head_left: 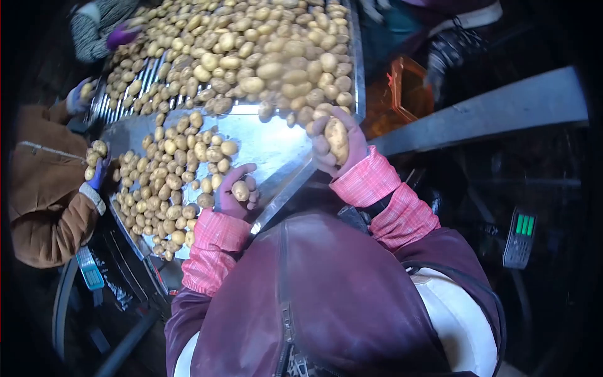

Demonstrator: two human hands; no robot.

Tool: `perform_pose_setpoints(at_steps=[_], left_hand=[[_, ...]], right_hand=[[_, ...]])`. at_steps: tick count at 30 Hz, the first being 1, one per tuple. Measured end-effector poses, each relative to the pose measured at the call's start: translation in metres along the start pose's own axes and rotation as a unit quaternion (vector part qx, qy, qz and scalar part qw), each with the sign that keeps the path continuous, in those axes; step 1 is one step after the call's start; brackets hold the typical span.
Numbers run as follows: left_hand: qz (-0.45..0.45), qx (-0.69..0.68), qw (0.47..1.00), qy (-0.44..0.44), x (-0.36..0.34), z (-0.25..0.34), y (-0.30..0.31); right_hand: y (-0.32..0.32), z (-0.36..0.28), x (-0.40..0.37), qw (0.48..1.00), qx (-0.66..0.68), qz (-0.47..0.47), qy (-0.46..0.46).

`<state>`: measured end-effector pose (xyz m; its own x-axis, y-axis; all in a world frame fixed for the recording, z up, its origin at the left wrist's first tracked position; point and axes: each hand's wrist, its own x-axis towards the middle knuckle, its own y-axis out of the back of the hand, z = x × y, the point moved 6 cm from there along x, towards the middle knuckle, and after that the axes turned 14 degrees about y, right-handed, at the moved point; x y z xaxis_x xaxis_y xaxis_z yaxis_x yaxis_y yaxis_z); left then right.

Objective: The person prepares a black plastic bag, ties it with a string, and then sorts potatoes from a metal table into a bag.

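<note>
Over the near edge of the metal chute, my left hand (226, 198), in a purple glove, has its fingers curled around a small round potato (240, 190). My right hand (356, 139), also gloved, grips a larger, long potato (337, 139) at the chute's right side. Just beyond it is the right end of a thick layer of potatoes (251, 50) on the roller table. To the left of my left hand, a heap of mostly smaller potatoes (166, 179) covers part of the chute (264, 135).
A person in a brown jacket (53, 182) stands at the left, holding potatoes. At the upper left, another worker's purple glove (122, 36) reaches over the rollers (141, 85). An orange crate (411, 88) and a slanted metal beam (483, 113) lie to the right.
</note>
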<state>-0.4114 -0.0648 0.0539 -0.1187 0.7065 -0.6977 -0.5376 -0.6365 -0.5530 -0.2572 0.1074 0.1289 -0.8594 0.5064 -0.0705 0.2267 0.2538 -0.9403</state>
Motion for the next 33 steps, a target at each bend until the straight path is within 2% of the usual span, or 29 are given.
perform_pose_setpoints(at_steps=[1, 4, 5, 8, 9, 12, 13, 16, 19, 20, 21, 22, 24, 25, 28, 29, 30, 32, 33], left_hand=[[0.0, 0.002, 1.0, -0.013, 0.001, -0.002, 0.0], [0.019, -0.047, 0.998, 0.026, 0.005, -0.007, -0.002], [0.021, 0.021, 0.999, -0.024, 0.007, -0.009, -0.002], [0.02, -0.042, 0.999, 0.019, 0.007, -0.011, -0.005], [-0.034, -0.05, 0.998, 0.035, 0.015, -0.013, 0.008], [0.047, 0.182, 0.977, -0.104, 0.011, -0.007, 0.005], [0.004, 0.054, 0.998, -0.022, 0.019, -0.006, 0.012], [0.009, 0.0, 1.0, 0.017, 0.015, -0.006, 0.008], [-0.017, 0.013, 1.0, 0.003, 0.018, -0.008, 0.02], [-0.031, 0.013, 0.999, -0.003, 0.022, -0.01, 0.021], [-0.018, 0.015, 1.0, -0.005, 0.02, -0.008, 0.014], [-0.042, -0.029, 0.998, 0.04, 0.021, -0.009, 0.009], [-0.017, -0.03, 0.999, 0.039, 0.015, -0.009, 0.001], [0.005, -0.026, 0.999, 0.047, 0.015, -0.007, -0.001], [-0.063, -0.054, 0.996, 0.021, 0.024, -0.01, 0.004], [0.027, 0.013, 0.999, -0.02, 0.016, -0.007, 0.007], [0.037, 0.01, 0.999, -0.025, 0.013, -0.006, 0.002], [0.044, -0.064, 0.996, 0.031, 0.019, -0.011, 0.008], [0.049, -0.068, 0.996, 0.029, 0.021, -0.012, 0.011]], right_hand=[[0.014, -0.01, -0.006, 1.0, -0.004, 0.023, 0.02], [0.041, -0.041, -0.049, 0.954, -0.078, 0.254, 0.14], [0.063, -0.049, -0.064, 0.971, -0.028, 0.184, 0.153], [0.11, -0.058, -0.116, 0.918, -0.115, 0.311, 0.218], [0.112, -0.06, -0.131, 0.882, -0.202, 0.359, 0.228], [0.142, -0.054, -0.145, 0.902, -0.13, 0.345, 0.223], [0.145, -0.054, -0.146, 0.903, -0.119, 0.35, 0.219], [0.155, -0.053, -0.134, 0.915, -0.111, 0.331, 0.204], [0.197, -0.046, -0.122, 0.931, -0.147, 0.284, 0.176], [0.206, -0.046, -0.124, 0.892, -0.269, 0.334, 0.145], [0.213, -0.044, -0.123, 0.894, -0.283, 0.335, 0.092], [0.216, -0.045, -0.12, 0.893, -0.297, 0.336, 0.038], [0.214, -0.047, -0.111, 0.876, -0.306, 0.369, -0.049], [0.199, -0.052, -0.105, 0.862, -0.337, 0.372, -0.067], [0.223, -0.062, -0.09, 0.85, -0.368, 0.369, -0.081], [0.247, -0.055, -0.082, 0.865, -0.326, 0.381, 0.002], [0.225, -0.059, -0.077, 0.847, -0.34, 0.409, -0.007], [0.245, -0.056, -0.073, 0.844, -0.356, 0.396, -0.065], [0.258, -0.06, -0.071, 0.842, -0.366, 0.386, -0.093]])
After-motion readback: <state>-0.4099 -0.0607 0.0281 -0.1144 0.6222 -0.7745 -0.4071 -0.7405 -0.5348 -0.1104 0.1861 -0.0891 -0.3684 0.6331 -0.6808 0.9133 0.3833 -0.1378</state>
